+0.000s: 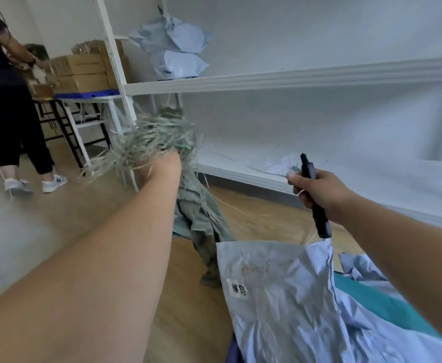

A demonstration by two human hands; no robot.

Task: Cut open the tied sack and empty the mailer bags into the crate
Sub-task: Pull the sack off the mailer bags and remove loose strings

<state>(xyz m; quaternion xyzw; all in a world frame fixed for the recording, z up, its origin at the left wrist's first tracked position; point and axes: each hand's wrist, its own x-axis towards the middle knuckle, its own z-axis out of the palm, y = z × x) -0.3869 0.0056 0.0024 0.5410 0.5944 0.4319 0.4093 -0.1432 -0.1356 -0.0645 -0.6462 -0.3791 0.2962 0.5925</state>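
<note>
One green sack [199, 218] hangs by its frayed top from the left hand [162, 163], beside one pale-blue mailer bag [280, 297]. The right hand [316, 189] clenches one black cutter [316, 203].

I see the sack [201, 221], a grey-green woven one, hanging limp from about ten o'clock of centre down to the floor, its frayed mouth [151, 142] a blurred spray of loose strands. At five o'clock lie crumpled pale-blue mailer bags [280, 297], the front one bearing a white handwritten label, over the teal crate [387, 307]. The black cutter [315, 195] stands nearly upright at three o'clock, tip up.
</note>
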